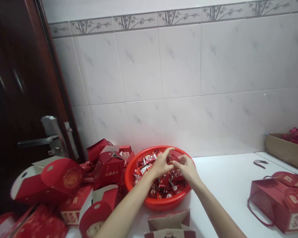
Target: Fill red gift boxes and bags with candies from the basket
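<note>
A red plastic basket (161, 204) full of red-wrapped candies (164, 181) stands on the white table near the wall. Over its middle, my left hand (162, 164) has its thumb and fingers curled, and close beside it my right hand (187, 168) is curled too. Between the fingertips of both hands is a small red wrapped piece, partly hidden by the fingers. Just below the basket stands an open red box (172, 223), its flaps up and its lower part cut off by the picture's edge.
Several red gift boxes (109, 170) are heaped at the left beside a dark door (17, 99). At the right are a red box with a cord handle (270, 201), a dark ribbon loop (260, 163) and a cardboard box (285, 148) holding red ribbons.
</note>
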The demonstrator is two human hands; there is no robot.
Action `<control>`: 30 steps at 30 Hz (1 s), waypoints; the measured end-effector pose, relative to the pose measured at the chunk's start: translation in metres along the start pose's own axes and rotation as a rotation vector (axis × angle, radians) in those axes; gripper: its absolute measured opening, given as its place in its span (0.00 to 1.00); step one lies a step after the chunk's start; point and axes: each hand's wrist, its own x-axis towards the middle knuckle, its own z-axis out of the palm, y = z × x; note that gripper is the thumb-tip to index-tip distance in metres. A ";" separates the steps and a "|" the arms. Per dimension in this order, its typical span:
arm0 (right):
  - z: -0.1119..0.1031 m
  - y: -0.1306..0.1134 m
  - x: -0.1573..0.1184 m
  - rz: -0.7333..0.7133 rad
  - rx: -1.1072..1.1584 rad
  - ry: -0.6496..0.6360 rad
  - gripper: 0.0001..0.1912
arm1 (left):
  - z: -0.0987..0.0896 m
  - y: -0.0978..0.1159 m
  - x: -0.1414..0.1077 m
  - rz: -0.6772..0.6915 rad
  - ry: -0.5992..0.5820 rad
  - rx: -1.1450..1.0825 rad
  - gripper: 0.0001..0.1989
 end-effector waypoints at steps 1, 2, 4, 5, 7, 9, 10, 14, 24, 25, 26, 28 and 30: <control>0.001 0.000 0.000 -0.004 -0.008 0.026 0.13 | -0.001 0.000 0.000 -0.016 -0.014 -0.008 0.33; 0.001 -0.001 -0.001 -0.006 -0.014 0.049 0.12 | -0.002 0.001 0.000 -0.040 -0.028 -0.019 0.34; 0.002 -0.005 -0.004 -0.031 0.012 0.094 0.12 | -0.005 0.001 0.000 -0.098 -0.057 -0.037 0.31; 0.002 -0.007 -0.005 -0.045 0.047 0.121 0.12 | -0.006 0.000 0.000 -0.124 -0.075 -0.031 0.27; 0.001 -0.011 -0.007 -0.037 0.131 0.170 0.14 | -0.010 -0.001 0.000 -0.183 -0.128 0.047 0.16; 0.001 -0.013 -0.007 0.015 0.222 0.197 0.16 | -0.012 -0.004 -0.001 -0.259 -0.201 0.177 0.09; 0.001 -0.013 -0.007 0.043 0.263 0.198 0.17 | -0.012 -0.006 -0.001 -0.299 -0.241 0.232 0.07; 0.002 -0.015 -0.004 0.085 0.340 0.218 0.19 | -0.012 -0.013 -0.003 -0.362 -0.338 0.294 0.09; 0.000 -0.017 -0.001 0.146 0.458 0.118 0.19 | -0.015 -0.021 0.007 -0.240 0.014 -0.078 0.15; 0.000 -0.018 -0.001 0.165 0.474 0.113 0.18 | -0.015 -0.022 0.008 -0.220 0.085 -0.127 0.17; 0.000 -0.019 0.000 0.188 0.486 0.108 0.17 | -0.016 -0.021 0.009 -0.199 0.147 -0.167 0.19; 0.000 -0.020 0.000 0.248 0.504 0.089 0.15 | -0.016 -0.020 0.010 -0.148 0.241 -0.215 0.23; 0.001 -0.021 0.000 0.311 0.514 0.060 0.12 | -0.015 -0.017 0.009 -0.092 0.286 -0.227 0.24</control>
